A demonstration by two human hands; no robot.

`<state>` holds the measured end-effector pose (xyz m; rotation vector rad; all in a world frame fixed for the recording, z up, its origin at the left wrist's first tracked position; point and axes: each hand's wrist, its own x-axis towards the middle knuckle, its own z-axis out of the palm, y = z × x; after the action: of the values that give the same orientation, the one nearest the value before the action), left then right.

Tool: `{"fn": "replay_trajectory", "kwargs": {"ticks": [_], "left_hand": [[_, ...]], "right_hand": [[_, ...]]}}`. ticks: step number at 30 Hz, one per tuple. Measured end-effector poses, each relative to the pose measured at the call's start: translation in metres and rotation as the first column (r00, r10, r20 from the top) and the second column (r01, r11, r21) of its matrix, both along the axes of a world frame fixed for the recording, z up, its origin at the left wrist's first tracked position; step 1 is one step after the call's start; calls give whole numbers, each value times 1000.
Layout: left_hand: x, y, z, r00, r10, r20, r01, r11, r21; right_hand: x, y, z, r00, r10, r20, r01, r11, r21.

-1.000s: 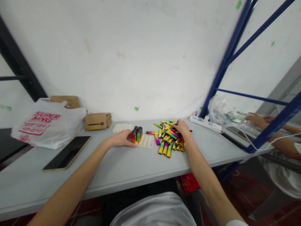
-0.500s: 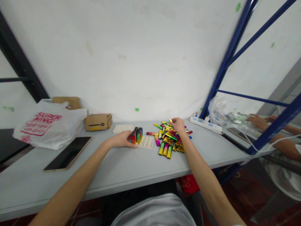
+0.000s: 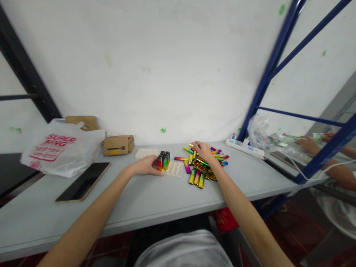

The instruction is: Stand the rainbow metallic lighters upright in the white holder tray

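Note:
My left hand point(image 3: 147, 164) curves round the left end of a white plastic tray with round pockets point(image 3: 175, 168), its thumb along the near edge. Several shiny lighters point(image 3: 164, 161) in red, green and blue stand upright in that end, dark tops up, beside my fingers. My right hand point(image 3: 204, 151) is over a loose pile of metallic lighters point(image 3: 198, 161) in gold, green and pink. Its fingers are closed at the pile's far left side; whatever is between the fingertips is mostly hidden by the hand.
A second white tray point(image 3: 146, 152) lies behind. Leftward are a cardboard box point(image 3: 118, 145), a phone point(image 3: 83, 182) and a white plastic bag point(image 3: 62, 148). A power strip point(image 3: 244, 148) and blue frame point(image 3: 257, 96) stand right; beyond, another person's hands point(image 3: 308, 144) work among clear plastic.
My right hand has moved left over the pile and lowered slightly; the yellow piece at its fingertips no longer shows clearly. My left hand stays at the tray. The view has shifted a little.

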<state>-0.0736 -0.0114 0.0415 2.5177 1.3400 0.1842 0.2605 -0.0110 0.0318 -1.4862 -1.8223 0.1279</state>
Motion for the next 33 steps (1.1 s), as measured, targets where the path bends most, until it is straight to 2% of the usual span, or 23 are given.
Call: {"fn": "replay_trajectory", "kwargs": {"ticks": [5, 7, 12, 15, 17, 25, 29, 33], "left_hand": [[1, -2, 2, 1000, 6, 0, -6, 1000, -11], [1, -2, 3, 1000, 6, 4, -6, 1000, -13], [0, -1, 2, 1000, 6, 6, -6, 1000, -2], [0, -1, 1, 1000, 3, 2, -3, 1000, -1], [1, -1, 2, 1000, 2, 5, -2, 1000, -2], [1, -1, 1, 1000, 22, -3, -22, 1000, 0], [1, -1, 1, 1000, 11, 0, -11, 1000, -5], [1, -3, 2, 1000, 13, 10, -13, 1000, -13]], "right_hand": [[2, 4, -2, 988, -105, -114, 114, 990, 81], [3, 6, -2, 987, -103, -123, 114, 990, 81], [-2, 5, -1, 984, 50, -171, -27, 991, 131], [-6, 5, -4, 950, 147, -275, -136, 989, 60], [-8, 5, -5, 938, 164, -304, -161, 986, 36], [-30, -12, 5, 966, 192, -171, -184, 981, 58], [-46, -18, 1, 982, 119, -149, -118, 993, 17], [-59, -19, -5, 992, 65, -111, -62, 998, 29]]}}
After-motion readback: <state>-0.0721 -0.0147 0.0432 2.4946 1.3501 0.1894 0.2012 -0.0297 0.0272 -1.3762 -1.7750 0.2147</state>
